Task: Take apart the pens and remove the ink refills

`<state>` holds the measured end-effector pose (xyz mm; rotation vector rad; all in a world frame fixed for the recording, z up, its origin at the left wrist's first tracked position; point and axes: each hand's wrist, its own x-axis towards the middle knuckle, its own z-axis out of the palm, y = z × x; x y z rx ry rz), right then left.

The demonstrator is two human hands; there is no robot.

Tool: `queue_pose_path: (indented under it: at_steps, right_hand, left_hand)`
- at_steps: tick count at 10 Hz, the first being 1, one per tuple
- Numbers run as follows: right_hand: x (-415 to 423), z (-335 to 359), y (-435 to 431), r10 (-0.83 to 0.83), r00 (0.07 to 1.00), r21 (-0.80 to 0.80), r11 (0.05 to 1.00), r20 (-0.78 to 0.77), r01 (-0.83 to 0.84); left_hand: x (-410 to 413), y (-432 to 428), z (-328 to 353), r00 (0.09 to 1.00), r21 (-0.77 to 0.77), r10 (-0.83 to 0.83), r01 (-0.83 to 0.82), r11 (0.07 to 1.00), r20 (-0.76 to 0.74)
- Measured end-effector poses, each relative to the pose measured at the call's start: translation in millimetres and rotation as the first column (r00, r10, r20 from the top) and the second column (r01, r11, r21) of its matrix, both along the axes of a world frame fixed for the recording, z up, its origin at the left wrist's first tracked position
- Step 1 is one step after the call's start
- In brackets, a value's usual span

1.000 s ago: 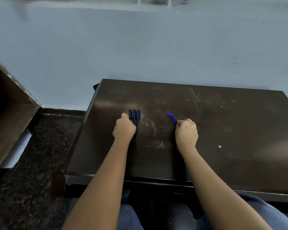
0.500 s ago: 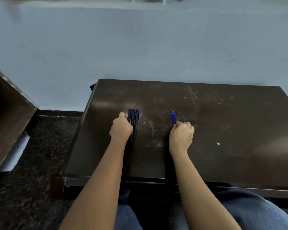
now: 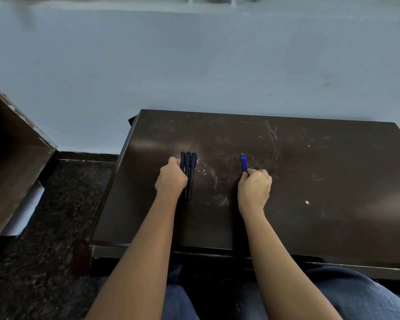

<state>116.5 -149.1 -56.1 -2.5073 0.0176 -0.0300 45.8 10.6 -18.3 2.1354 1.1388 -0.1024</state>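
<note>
Left hand (image 3: 171,177) curled against three black pens (image 3: 189,174) lying side by side on dark desk (image 3: 321,181), can't tell if gripping. Right hand (image 3: 254,190) fisted round blue ink refills (image 3: 243,162)

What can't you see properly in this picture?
All in the head view:
- The lower ends of the blue refills are hidden inside the right hand, and the refills are too small to count.
- The back of the left hand hides its fingers. It is unclear whether it grips the black pens or only rests against them.
- The brown wooden unit is cut off by the left edge.
</note>
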Motion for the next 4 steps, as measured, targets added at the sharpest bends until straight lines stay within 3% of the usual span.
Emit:
queue_pose_path:
  at_steps: [3, 4]
  right_hand:
    - [2.8, -4.8, -4.6, 0.007, 1.000, 0.069, 0.998, 0.018, -0.008]
    - [4.2, -3.8, -8.0, -0.060, 0.998, 0.199, 0.978, -0.001, 0.059]
  left_hand:
    - [-0.3, 0.7, 1.2, 1.000, 0.003, 0.000, 0.000, 1.000, 0.004]
    - [-2.2, 0.9, 6.8, 1.000, -0.008, 0.008, -0.008, 1.000, 0.003]
